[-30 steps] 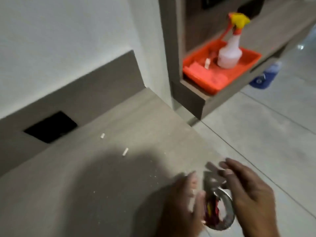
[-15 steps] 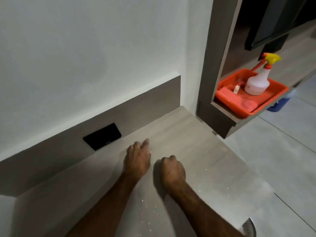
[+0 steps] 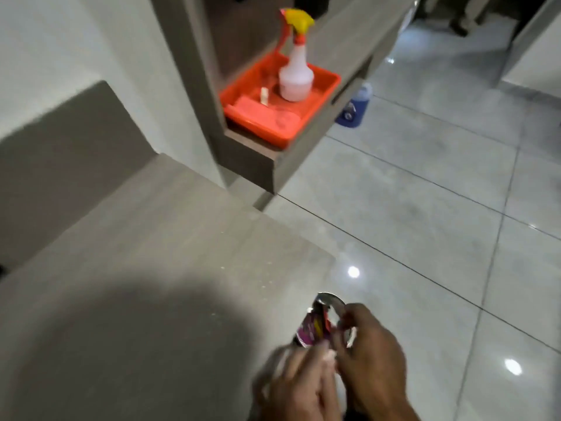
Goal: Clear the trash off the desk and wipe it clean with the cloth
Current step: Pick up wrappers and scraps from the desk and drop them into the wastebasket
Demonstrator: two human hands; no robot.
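At the far left a dark grey-brown upstand panel (image 3: 69, 141) runs along the back of the pale grey wood-grain bench (image 3: 145, 253), beneath a plain white wall (image 3: 60, 41). A wide round shadow covers the near part of the bench, and tiny pale crumbs (image 3: 267, 284) are scattered over its lit surface towards the right edge. Low in the view, just past that edge, the left hand (image 3: 299, 387) is blurred, its fingers drawn together against the right hand; whether it pinches anything I cannot tell. Just above it a crumpled purple, red and yellow wrapper (image 3: 312, 328) sits in the mouth of a shiny round metal bin (image 3: 332, 302), of which only the rim shows, down at floor level beside the bench. The right hand (image 3: 368, 347) is curled over the bin's rim, fingers bent inward and touching the left hand; what it grips, if anything, is hidden. Higher up, on a grey-brown wooden shelf (image 3: 261, 165), a shallow orange plastic tray (image 3: 321, 98) holds a folded orange cloth (image 3: 252, 106), a small white scrap (image 3: 264, 95) and an upright translucent white spray bottle with a yellow and red trigger head (image 3: 296, 77). Right of the shelf, a blue plastic bottle (image 3: 355, 107) stands on the glossy grey tiled floor (image 3: 425, 192).
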